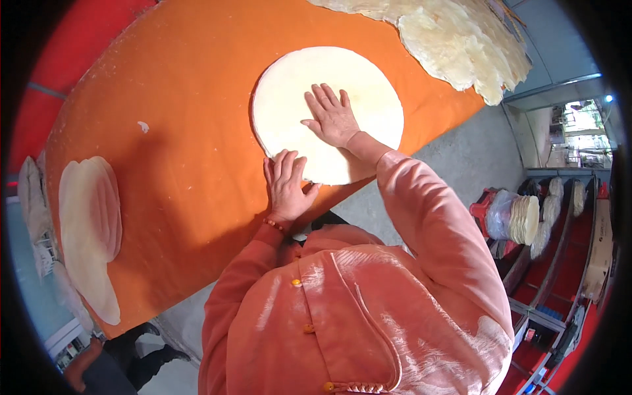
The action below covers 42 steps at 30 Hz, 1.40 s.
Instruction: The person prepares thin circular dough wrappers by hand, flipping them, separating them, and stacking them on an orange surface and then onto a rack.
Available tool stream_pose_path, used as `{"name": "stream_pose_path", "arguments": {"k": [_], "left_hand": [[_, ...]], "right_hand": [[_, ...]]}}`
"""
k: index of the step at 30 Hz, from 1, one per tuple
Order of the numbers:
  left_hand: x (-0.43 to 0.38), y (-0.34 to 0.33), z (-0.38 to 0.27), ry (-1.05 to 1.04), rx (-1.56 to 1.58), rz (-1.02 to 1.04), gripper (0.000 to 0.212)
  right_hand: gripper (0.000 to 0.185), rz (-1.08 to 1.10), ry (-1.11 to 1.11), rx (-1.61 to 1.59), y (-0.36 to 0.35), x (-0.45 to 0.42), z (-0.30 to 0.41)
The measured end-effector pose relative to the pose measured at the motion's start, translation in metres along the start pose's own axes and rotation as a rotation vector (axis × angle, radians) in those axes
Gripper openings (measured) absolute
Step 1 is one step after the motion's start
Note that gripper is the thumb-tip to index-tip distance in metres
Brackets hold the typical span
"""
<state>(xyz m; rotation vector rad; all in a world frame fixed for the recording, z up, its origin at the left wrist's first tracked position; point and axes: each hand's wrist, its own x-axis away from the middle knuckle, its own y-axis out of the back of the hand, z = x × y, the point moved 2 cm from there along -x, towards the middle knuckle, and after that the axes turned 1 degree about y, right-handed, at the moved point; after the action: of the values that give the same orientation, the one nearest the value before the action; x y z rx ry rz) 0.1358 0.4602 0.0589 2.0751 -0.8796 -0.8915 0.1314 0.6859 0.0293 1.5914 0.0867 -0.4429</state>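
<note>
A round pale sheet or stack of sheets [281,94], probably thin flatbread, lies on the orange-covered table [197,113]. Bright light washes out its surface, so I cannot tell how many layers it has. My right hand [333,118] rests palm down on it, just right of the middle, with fingers spread. At the lower left rim, my left hand [289,190] touches the edge with its fingertips; the thumb points along the near rim. A beaded bracelet [273,224] circles the left wrist. Neither hand appears to grasp anything.
A heap of wavy-edged pale sheets [444,44] covers the table's far right corner. Folded pale sheets [89,237] lie at the left end. A small scrap [143,127] sits nearby. Stacked round sheets [526,219] stand off to the right. Another person's arm [81,365] shows at lower left.
</note>
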Motion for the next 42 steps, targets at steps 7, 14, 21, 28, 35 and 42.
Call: {"name": "stream_pose_path", "arguments": {"k": [7,14,21,28,35,42], "left_hand": [[0.074,0.095,0.089,0.059,0.068,-0.202,0.022],[0.138,0.154,0.161,0.079,-0.024,-0.2,0.013],[0.161,0.14,0.196,0.076,0.074,-0.219,0.012],[0.15,0.145,0.189,0.174,0.124,-0.244,0.01],[0.177,0.162,0.205,0.232,0.344,-0.132,0.015],[0.213,0.202,0.233,0.433,1.139,0.035,0.024]], "right_hand": [[0.061,0.128,-0.046,-0.082,0.047,0.027,0.037],[0.07,0.153,-0.125,0.009,0.059,0.132,0.12],[0.059,0.121,-0.281,-0.156,0.036,0.125,0.194],[0.052,-0.092,-0.285,-0.201,0.03,0.152,0.191],[0.033,-0.055,-0.248,-0.31,0.085,0.092,0.245],[0.025,0.096,0.117,-0.863,0.061,-0.084,0.422]]}}
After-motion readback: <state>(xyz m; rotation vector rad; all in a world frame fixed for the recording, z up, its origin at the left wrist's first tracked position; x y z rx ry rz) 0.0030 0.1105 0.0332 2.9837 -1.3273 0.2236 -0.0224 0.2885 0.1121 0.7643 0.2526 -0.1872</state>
